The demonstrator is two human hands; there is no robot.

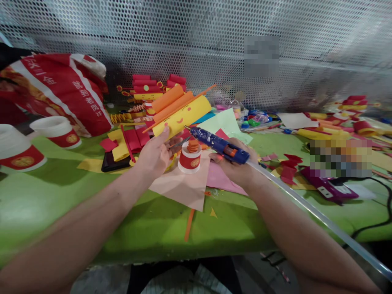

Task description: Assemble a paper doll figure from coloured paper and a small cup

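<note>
My left hand [155,157] is closed on a rolled paper figure [186,116], a yellow tube with a drawn face and orange rolls along its upper side. In my right hand [234,165] lies a blue hot glue gun [211,141], its tip pointing left near the yellow tube. From its rear a long clear glue stick [306,206] runs down to the right. Below, between the hands, stands a red and white paper cup [190,161] topped by a folded orange paper strip [192,146]. Scissors [180,143], partly hidden, show beside my left fingers.
Stacked white cups [20,151] and a red bag [58,90] stand at left. Finished paper figures [147,87] sit behind, near a perforated metal screen [196,49]. At right are paper scraps [289,167], a purple power strip [329,185] and a black cable [376,223].
</note>
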